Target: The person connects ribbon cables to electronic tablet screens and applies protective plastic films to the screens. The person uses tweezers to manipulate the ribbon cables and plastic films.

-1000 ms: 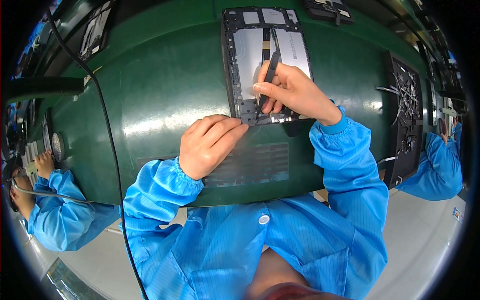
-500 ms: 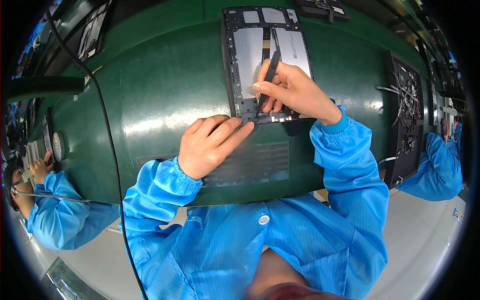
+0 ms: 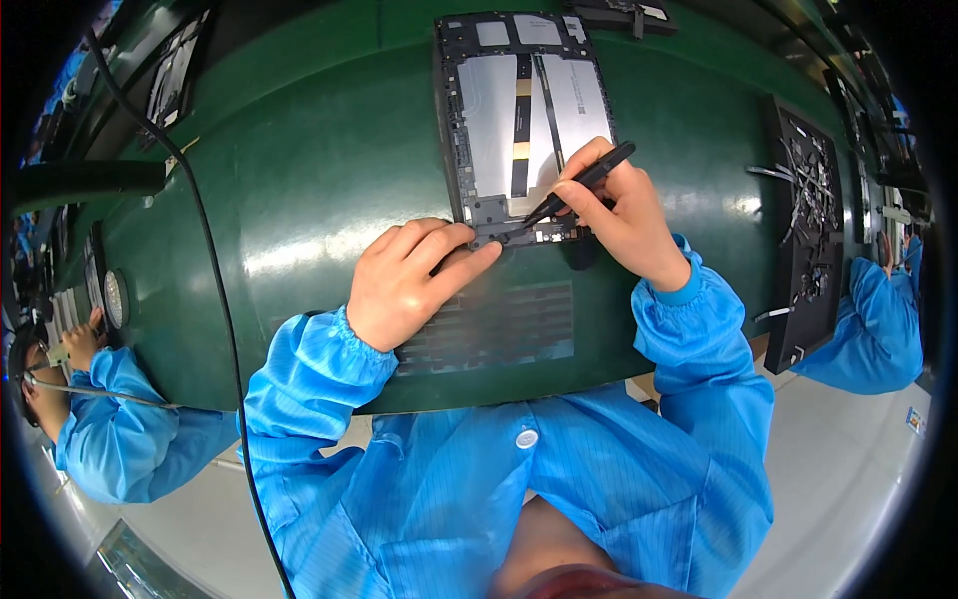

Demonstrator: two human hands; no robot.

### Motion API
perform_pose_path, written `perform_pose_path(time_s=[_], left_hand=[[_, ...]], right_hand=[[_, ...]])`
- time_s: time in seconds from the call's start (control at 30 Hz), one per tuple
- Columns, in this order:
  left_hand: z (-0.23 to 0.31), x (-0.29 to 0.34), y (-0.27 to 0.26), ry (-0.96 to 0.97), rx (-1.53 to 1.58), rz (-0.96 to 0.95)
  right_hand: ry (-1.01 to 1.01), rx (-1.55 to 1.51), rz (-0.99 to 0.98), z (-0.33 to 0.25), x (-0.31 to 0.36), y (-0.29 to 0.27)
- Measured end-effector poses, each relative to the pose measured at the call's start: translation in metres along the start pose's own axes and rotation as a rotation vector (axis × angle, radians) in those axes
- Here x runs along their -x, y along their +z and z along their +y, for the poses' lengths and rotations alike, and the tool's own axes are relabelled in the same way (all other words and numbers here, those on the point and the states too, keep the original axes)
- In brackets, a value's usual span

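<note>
An opened tablet (image 3: 489, 120), its silvery inner plates, black frame and ribbon cables exposed, lies on the green work surface in front of me. My right hand (image 3: 624, 215) pinches slim black tweezers (image 3: 589, 180) slantwise. Their tip points down and left onto the dark strip at the tablet's near end. My left hand (image 3: 404, 280) rests at the near left corner, palm down. Its fingers are stretched, with fingertips touching the near edge close to the tweezer tip. Whatever tiny part lies right under the tip is too small to make out.
To the right stands a black tray (image 3: 813, 240) holding many small cables and strips. A black cable (image 3: 212, 240) hangs down on the left. Another device (image 3: 629, 12) lies at the far edge. People in blue sleeves sit at left (image 3: 125, 419) and right (image 3: 868, 339).
My right hand has moved right and toward me. The tweezers have swung from nearly upright to a slant leaning right, uncovering the ribbon cable. My left hand stays by the near edge.
</note>
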State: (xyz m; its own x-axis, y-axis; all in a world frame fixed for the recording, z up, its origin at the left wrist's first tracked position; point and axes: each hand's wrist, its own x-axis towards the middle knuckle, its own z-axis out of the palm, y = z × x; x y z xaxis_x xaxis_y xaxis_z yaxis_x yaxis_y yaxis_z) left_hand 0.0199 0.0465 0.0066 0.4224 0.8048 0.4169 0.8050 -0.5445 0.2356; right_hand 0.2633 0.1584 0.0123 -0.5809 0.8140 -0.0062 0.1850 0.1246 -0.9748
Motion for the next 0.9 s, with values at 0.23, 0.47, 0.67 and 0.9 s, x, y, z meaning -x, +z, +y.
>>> perform_pose_path(time_s=[0.23, 0.47, 0.67, 0.9], left_hand=[[-0.002, 0.002, 0.004, 0.01, 0.016, 0.023], [-0.003, 0.003, 0.007, 0.041, 0.003, 0.046], [-0.004, 0.003, 0.008, 0.044, -0.045, 0.02], [-0.001, 0.0, 0.003, 0.023, -0.057, -0.008]], right_hand=[[0.061, -0.22, 0.029, 0.003, 0.0, 0.0], [0.043, -0.124, 0.009, 0.0, -0.001, 0.002], [0.038, -0.111, 0.016, -0.003, -0.003, 0.003], [0.02, -0.075, 0.026, -0.004, -0.005, 0.004]])
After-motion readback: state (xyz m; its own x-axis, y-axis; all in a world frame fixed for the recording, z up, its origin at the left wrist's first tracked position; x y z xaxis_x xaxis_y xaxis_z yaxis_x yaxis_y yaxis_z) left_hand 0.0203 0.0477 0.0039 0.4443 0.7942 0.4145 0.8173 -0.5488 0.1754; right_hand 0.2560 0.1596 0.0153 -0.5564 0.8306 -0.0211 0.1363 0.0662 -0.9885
